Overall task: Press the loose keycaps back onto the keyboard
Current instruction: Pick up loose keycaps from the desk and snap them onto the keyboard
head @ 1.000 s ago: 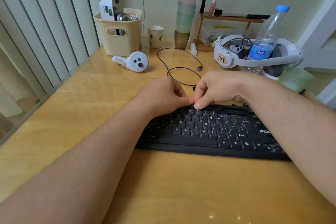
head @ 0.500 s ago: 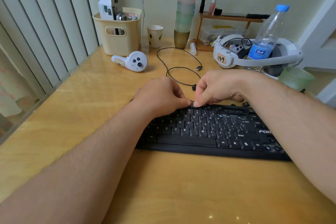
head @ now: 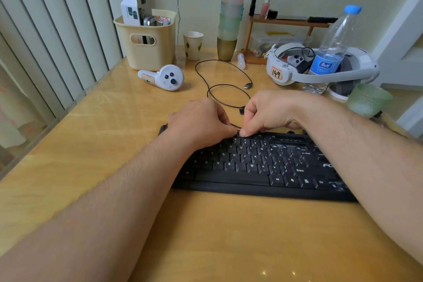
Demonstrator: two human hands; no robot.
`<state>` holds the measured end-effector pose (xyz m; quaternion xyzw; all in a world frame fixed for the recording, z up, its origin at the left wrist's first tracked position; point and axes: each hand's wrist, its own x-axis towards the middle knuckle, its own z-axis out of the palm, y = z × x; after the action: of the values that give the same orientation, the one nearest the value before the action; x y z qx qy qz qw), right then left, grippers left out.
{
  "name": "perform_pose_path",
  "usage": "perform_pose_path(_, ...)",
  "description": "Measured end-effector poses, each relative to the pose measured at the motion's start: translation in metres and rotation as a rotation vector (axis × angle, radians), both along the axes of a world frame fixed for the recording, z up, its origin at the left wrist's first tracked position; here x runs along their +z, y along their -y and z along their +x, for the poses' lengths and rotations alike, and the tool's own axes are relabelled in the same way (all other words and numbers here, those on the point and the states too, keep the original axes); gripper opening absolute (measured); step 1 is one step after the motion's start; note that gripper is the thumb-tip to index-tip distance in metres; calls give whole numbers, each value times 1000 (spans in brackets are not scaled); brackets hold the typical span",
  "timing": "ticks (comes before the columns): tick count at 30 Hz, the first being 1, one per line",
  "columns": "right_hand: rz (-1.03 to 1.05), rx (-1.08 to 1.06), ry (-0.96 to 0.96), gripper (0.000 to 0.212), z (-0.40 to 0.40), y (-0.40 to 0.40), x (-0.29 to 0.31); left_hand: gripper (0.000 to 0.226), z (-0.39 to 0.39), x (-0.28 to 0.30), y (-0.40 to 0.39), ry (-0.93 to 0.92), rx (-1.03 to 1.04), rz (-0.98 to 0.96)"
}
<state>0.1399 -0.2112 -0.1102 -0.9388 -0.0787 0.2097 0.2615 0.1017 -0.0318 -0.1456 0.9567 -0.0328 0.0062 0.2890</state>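
Lying flat on wooden desk (head: 114, 144), black keyboard (head: 263, 167), long edge facing the wearer. Several sockets in its upper right rows showing bare, with no caps on them.

Meeting at the keyboard's top row, just left of centre: left hand (head: 201, 121) and right hand (head: 272, 110), fingertips touching or nearly so. Both curling fingers tightly downward. Right thumb and forefinger pinching together at a small dark keycap (head: 239, 132) right on the top row; cap mostly hidden, so cannot tell whether seated. Left fingers curled narrow against the same spot; cannot tell whether gripping anything.

Sitting loose on the desk just behind the right hand, one more small dark keycap (head: 242, 111), near a looping black cable (head: 217, 75).

Standing farther back: white controller (head: 164, 76), beige basket (head: 146, 46), paper cup (head: 193, 44), stacked tumblers (head: 230, 18), water bottle (head: 332, 52) inside a white headset (head: 297, 71), green glass cup (head: 366, 99).
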Motion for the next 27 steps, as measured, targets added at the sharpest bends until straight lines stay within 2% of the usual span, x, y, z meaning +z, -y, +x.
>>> perform_pose_path(4,78,-5,-39,13,-1,9,4,20,-2,2,-3,11,-2,-18)
perform_pose_path(6,150,-79,-3,11,1,20,5,17,-2,3,-4,26,-13,-18)
perform_pose_path(10,33,-269,371,10,9,43,-6,28,-5,6,0,47,5,3)
perform_pose_path(12,7,-317,447,10,15,50,-12,34,-7,6,3,41,3,59)
perform_pose_path(16,-28,-260,451,10,19,48,-13,36,-6,5,4,56,1,112)
perform_pose_path(19,-68,-194,459,3,15,35,-13,40,-4,4,-1,91,22,105)
perform_pose_path(23,-149,-120,468,14,13,18,-19,38,0,3,-9,138,75,63)
perform_pose_path(27,-182,-154,490,15,15,14,-22,38,0,2,-10,152,80,42)
